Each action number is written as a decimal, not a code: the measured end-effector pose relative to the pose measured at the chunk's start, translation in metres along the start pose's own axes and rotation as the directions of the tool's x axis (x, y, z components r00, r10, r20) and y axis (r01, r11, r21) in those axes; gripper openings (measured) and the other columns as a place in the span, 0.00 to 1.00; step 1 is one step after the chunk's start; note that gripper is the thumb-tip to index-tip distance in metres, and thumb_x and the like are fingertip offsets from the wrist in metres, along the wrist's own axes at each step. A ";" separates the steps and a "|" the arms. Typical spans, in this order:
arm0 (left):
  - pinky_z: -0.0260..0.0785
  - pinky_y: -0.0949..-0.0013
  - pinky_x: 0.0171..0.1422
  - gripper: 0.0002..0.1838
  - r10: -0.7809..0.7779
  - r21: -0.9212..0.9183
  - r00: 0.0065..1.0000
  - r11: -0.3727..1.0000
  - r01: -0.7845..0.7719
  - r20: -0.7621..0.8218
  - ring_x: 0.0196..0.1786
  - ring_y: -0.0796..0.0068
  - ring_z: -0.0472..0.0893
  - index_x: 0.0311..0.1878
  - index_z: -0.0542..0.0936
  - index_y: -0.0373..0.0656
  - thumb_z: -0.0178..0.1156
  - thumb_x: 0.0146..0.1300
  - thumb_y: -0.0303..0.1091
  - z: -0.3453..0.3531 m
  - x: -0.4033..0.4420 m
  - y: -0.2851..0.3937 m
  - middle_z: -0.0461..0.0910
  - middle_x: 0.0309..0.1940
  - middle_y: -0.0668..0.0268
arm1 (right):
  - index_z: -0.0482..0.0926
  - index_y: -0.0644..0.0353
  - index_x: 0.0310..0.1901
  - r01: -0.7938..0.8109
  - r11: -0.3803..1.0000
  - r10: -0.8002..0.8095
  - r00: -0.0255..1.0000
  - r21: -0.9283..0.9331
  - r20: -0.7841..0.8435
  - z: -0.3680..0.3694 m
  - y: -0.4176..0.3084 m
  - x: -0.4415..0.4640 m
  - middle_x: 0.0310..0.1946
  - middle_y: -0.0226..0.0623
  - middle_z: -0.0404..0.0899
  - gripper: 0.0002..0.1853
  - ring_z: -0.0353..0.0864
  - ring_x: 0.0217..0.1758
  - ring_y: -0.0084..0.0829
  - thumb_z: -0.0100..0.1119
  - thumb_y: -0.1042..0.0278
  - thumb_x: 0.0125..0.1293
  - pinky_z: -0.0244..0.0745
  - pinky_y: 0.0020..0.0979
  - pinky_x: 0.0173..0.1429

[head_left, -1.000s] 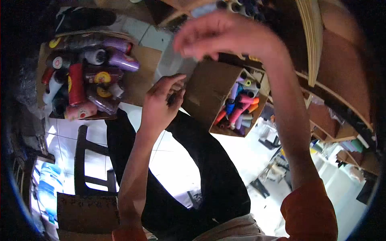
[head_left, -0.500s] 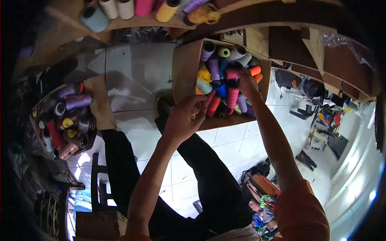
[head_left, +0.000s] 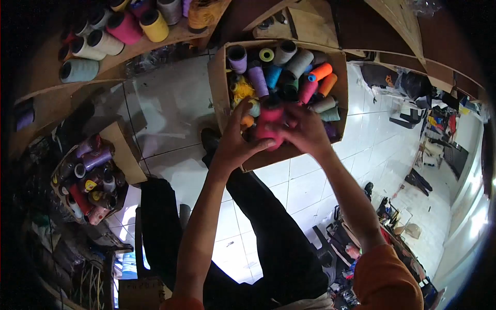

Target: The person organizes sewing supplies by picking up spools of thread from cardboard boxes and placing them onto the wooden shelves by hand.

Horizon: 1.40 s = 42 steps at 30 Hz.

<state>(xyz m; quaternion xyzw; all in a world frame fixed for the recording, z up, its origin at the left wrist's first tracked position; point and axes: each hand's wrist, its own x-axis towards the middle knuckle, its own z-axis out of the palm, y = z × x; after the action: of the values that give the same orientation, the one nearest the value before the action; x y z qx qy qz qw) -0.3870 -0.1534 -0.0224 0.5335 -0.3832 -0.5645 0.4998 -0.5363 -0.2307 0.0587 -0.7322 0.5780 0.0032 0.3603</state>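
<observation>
A cardboard box [head_left: 218, 85] full of thread cones stands in front of me. Near its front edge is a pink thread cone [head_left: 269, 118], blurred by motion, with its dark top upward. My right hand [head_left: 308, 130] has its fingers closed on the cone's right side. To the left, my left hand [head_left: 235, 143] is open, thumb and fingers spread, with the thumb tip close to the cone's lower end; whether it touches is unclear. Around them lie a purple cone [head_left: 257, 80], a yellow bundle of thread [head_left: 241, 89], an orange cone [head_left: 321, 71] and a grey cone [head_left: 299, 63].
More cones, including a yellow one [head_left: 155, 27], stand on a wooden shelf [head_left: 178, 42] at upper left. A second box [head_left: 123, 150] of cones sits on the left. Bags and loose goods [head_left: 356, 253] lie at lower right on the tiled floor [head_left: 170, 124].
My right hand has come from the box's right side toward its front middle, bringing a pink cone. My left hand has spread its fingers and moved over the box's front left. The view has shifted.
</observation>
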 end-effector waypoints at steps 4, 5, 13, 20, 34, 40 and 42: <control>0.72 0.67 0.50 0.33 -0.285 -0.384 0.869 0.809 0.444 0.404 0.41 0.72 0.80 0.57 0.67 0.38 0.69 0.50 0.36 -0.012 -0.007 0.008 0.78 0.41 0.62 | 0.75 0.63 0.48 -0.198 0.785 0.203 0.977 0.587 0.057 0.023 0.005 -0.020 0.36 0.45 0.79 0.25 0.80 0.40 0.41 0.67 0.56 0.53 0.73 0.33 0.44; 0.72 0.68 0.50 0.33 -0.315 -0.385 0.847 0.785 0.486 0.428 0.40 0.73 0.80 0.57 0.67 0.38 0.69 0.50 0.37 -0.013 -0.011 0.007 0.78 0.41 0.62 | 0.74 0.63 0.49 -0.247 0.845 0.293 0.956 0.474 -0.024 0.028 0.029 -0.011 0.37 0.45 0.78 0.26 0.79 0.40 0.42 0.68 0.56 0.52 0.73 0.33 0.45; 0.62 0.69 0.60 0.28 -0.359 -0.462 0.902 0.775 0.432 0.241 0.54 0.73 0.72 0.60 0.64 0.39 0.60 0.60 0.41 -0.021 -0.014 -0.016 0.72 0.50 0.62 | 0.73 0.68 0.46 -0.199 0.908 -0.050 0.822 -0.370 -0.567 0.082 0.156 0.026 0.28 0.47 0.78 0.28 0.78 0.35 0.51 0.67 0.56 0.47 0.74 0.39 0.40; 0.61 0.67 0.62 0.31 -0.330 -0.303 0.936 0.886 0.352 0.121 0.56 0.71 0.71 0.63 0.62 0.39 0.55 0.63 0.47 -0.010 0.018 -0.003 0.71 0.53 0.61 | 0.73 0.63 0.50 -0.134 0.662 0.259 0.964 0.738 -0.058 0.015 0.007 -0.018 0.36 0.37 0.80 0.25 0.78 0.37 0.24 0.67 0.63 0.51 0.74 0.26 0.41; 0.60 0.54 0.67 0.38 -0.100 -0.871 0.905 0.246 0.425 0.414 0.63 0.60 0.69 0.66 0.59 0.41 0.56 0.60 0.55 -0.033 -0.033 -0.046 0.65 0.63 0.56 | 0.72 0.53 0.54 -0.034 0.830 -0.213 0.903 -0.556 -0.374 0.002 0.104 0.074 0.45 0.37 0.72 0.24 0.71 0.52 0.39 0.58 0.73 0.52 0.68 0.42 0.54; 0.60 0.53 0.67 0.41 -0.169 -0.890 0.929 0.272 0.366 0.330 0.63 0.60 0.69 0.66 0.60 0.41 0.57 0.57 0.59 -0.038 -0.028 -0.050 0.66 0.63 0.58 | 0.71 0.50 0.56 0.173 0.485 -0.325 0.946 -0.857 0.007 -0.011 0.158 0.111 0.48 0.34 0.70 0.25 0.67 0.56 0.36 0.54 0.68 0.53 0.63 0.48 0.58; 0.59 0.54 0.67 0.42 -0.166 -0.890 0.939 0.305 0.340 0.302 0.63 0.61 0.69 0.65 0.61 0.41 0.58 0.55 0.60 -0.039 -0.020 -0.039 0.66 0.63 0.58 | 0.71 0.54 0.56 0.157 0.697 -0.269 0.962 -0.700 -0.051 -0.014 0.132 0.091 0.45 0.38 0.75 0.27 0.74 0.51 0.37 0.60 0.61 0.53 0.69 0.43 0.54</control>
<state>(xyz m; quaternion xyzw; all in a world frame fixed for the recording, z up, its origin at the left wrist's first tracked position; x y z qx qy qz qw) -0.3560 -0.1214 -0.0613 0.1623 0.0583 -0.7911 0.5869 -0.6236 -0.3248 -0.0379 -0.8734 0.4714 0.1211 0.0155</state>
